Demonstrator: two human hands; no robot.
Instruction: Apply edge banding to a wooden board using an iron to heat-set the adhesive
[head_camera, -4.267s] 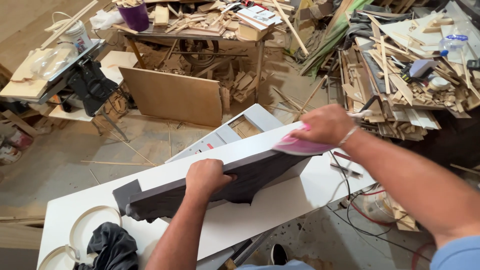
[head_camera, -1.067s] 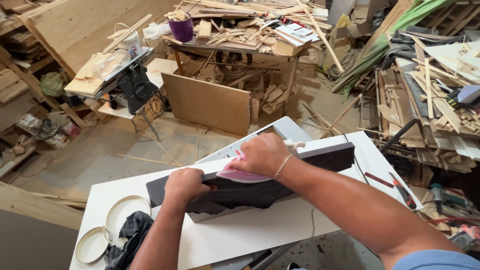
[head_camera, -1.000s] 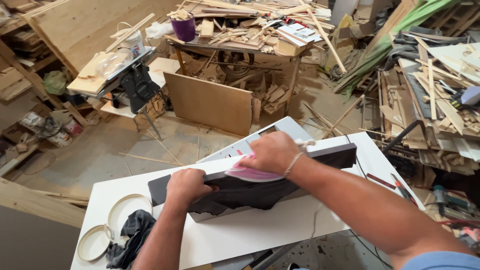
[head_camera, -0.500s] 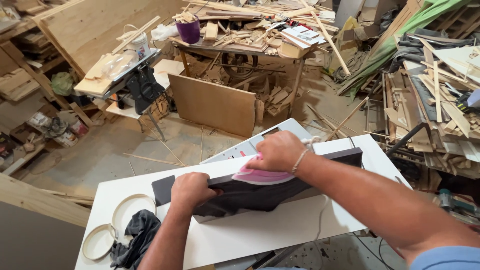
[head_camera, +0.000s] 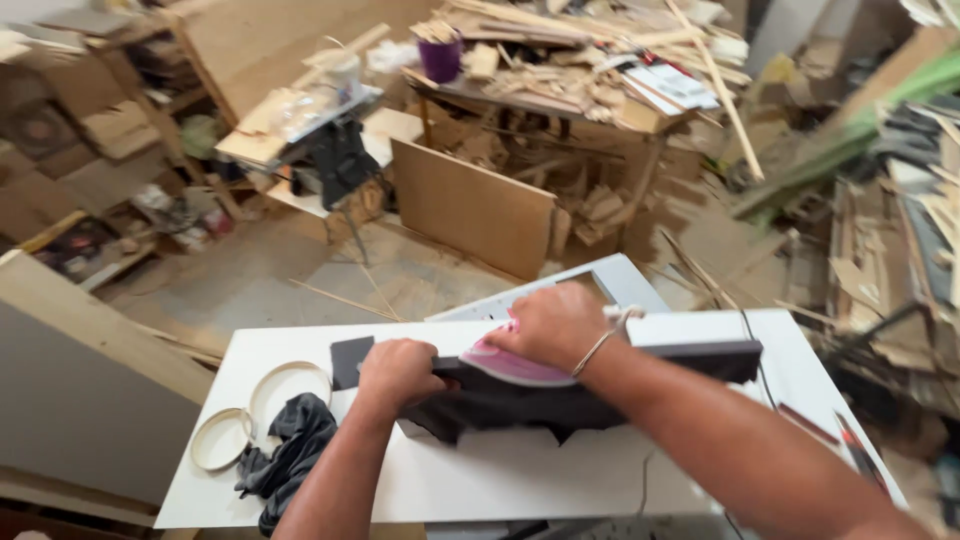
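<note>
The right hand (head_camera: 548, 322) covers most of the pink iron (head_camera: 520, 368) (its handle hidden).

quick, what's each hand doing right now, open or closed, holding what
Left hand: closed, gripping the edge of the long dark panel.
Right hand: closed over a pink iron, pressing it on the panel.

We see a smooth, matt white laminate tabletop (head_camera: 520, 480). On it stands a dark panel (head_camera: 600, 395) with a matt, dark grey face, and at its top edge lies a glossy pink plastic iron (head_camera: 515, 365). At nine o'clock from the panel lies a crumpled dark cloth (head_camera: 290, 445), soft and dull, beside pale coiled edge-banding tape (head_camera: 255, 415). At twelve o'clock leans a raw brown board (head_camera: 470, 205), matt, amid rough wood offcuts (head_camera: 590, 70).
</note>
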